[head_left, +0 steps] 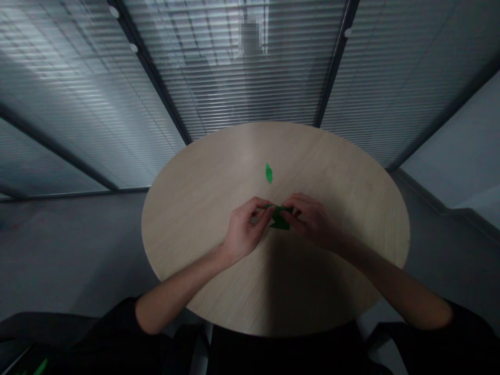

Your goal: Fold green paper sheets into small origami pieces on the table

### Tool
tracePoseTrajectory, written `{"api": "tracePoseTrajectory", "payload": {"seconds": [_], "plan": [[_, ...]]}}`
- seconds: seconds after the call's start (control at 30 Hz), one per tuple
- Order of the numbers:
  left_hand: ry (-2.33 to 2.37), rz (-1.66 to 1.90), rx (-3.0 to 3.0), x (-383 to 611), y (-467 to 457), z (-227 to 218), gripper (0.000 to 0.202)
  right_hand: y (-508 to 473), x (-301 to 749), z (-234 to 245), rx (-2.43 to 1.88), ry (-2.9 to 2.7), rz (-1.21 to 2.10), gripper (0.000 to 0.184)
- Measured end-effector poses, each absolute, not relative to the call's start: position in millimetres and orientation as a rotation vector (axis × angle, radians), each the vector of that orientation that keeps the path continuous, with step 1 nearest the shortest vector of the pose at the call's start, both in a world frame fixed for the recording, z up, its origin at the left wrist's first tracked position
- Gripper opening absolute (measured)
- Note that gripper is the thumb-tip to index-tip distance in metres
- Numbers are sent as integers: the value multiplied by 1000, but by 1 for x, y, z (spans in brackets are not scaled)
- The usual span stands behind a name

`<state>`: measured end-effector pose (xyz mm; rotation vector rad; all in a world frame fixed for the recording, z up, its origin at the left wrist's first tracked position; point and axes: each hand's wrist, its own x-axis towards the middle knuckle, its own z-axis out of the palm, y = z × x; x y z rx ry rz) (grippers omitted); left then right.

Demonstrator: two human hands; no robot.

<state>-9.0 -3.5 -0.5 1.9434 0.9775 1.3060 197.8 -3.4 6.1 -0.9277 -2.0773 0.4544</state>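
A small folded piece of green paper (280,218) is held just above the round wooden table (195,208), near its middle. My left hand (246,229) pinches its left end with thumb and fingertips. My right hand (312,219) grips its right side, fingers curled over it. Part of the paper is hidden by my fingers. A second, smaller green paper piece (269,173) lies on the table a little beyond my hands, touched by neither hand.
Glass walls with closed horizontal blinds (234,78) stand right behind the table. Dark floor lies to the left and right of the table. Dark chair parts (187,344) show at the near edge, below my forearms.
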Motion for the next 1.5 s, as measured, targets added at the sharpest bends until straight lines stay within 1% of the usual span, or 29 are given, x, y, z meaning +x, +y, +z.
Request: {"api": "tracePoseTrajectory", "payload": {"seconds": [0.1, 0.37, 0.7, 0.83, 1.0, 1.07, 1.13, 1.27, 1.4, 1.5], "plan": [[964, 1283, 1907, -9, -2, -1, 16, -3, 199, 7, -903, -2081, 442, 20], [1006, 1201, 1969, -11, 3, -3, 18, -3, 197, 7, -940, -2021, 539, 23], [991, 1127, 1771, -8, 3, -5, 24, -3, 196, 6, -942, -1978, 622, 22], [976, 1145, 1785, -8, 4, -3, 29, -1, 196, 5, -944, -1968, 677, 23], [960, 1163, 1799, -8, 3, -3, 28, -1, 197, 2, -924, -1919, 714, 23], [952, 1179, 1781, -7, 3, -2, 28, 0, 197, 0, -952, -1891, 783, 23], [947, 1210, 1747, -7, 4, -1, 28, 0, 196, -2, -981, -1840, 897, 26], [968, 1289, 1669, -7, 5, 2, 26, 2, 195, -4, -955, -1682, 1066, 38], [994, 1360, 1681, -8, 5, 2, 23, 0, 194, -1, -929, -1647, 1128, 42], [973, 1403, 1678, -7, 4, 2, 17, -2, 194, -1, -968, -1671, 1119, 43]]}}
